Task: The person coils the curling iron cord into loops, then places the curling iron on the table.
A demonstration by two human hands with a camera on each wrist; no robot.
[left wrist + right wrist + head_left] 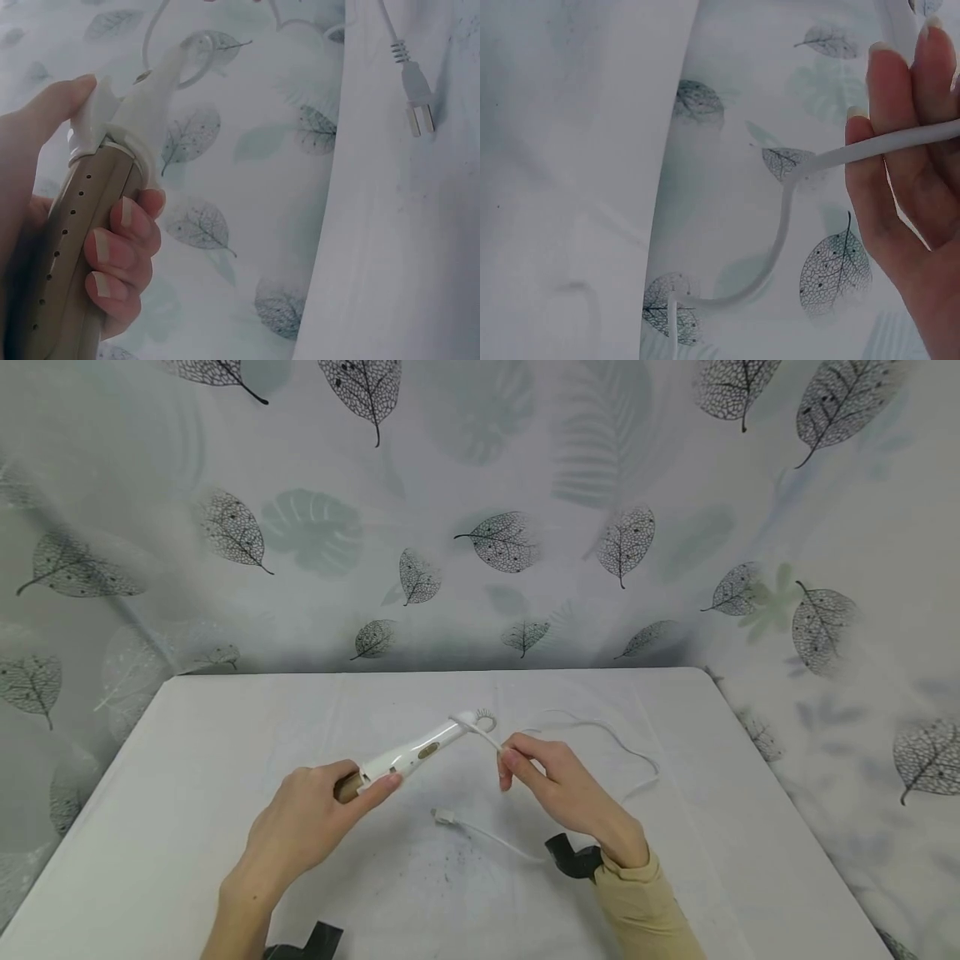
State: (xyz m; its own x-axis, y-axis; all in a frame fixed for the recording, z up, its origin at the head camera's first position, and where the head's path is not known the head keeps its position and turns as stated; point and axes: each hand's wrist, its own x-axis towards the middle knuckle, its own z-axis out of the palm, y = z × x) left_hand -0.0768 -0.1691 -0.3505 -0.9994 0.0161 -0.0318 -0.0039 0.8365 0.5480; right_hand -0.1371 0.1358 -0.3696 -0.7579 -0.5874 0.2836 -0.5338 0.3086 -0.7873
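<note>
My left hand (307,814) grips a hair iron (420,747) by its gold-brown barrel (79,225), which has a row of small holes along it. The thumb lies along the white handle, and the fingers curl round the barrel in the left wrist view. The handle slants up to the right, with an oval gold button on it. At its far end, the white power cord (480,732) passes over the handle and runs to my right hand (562,781), which pinches it between thumb and fingers. In the right wrist view the cord (900,140) crosses the fingers.
The two-pin plug (444,817) lies on the white tabletop (225,718) between the hands. More slack cord (622,739) curves across the table behind and right of my right hand. A leaf-patterned curtain (450,485) surrounds the table's back and sides.
</note>
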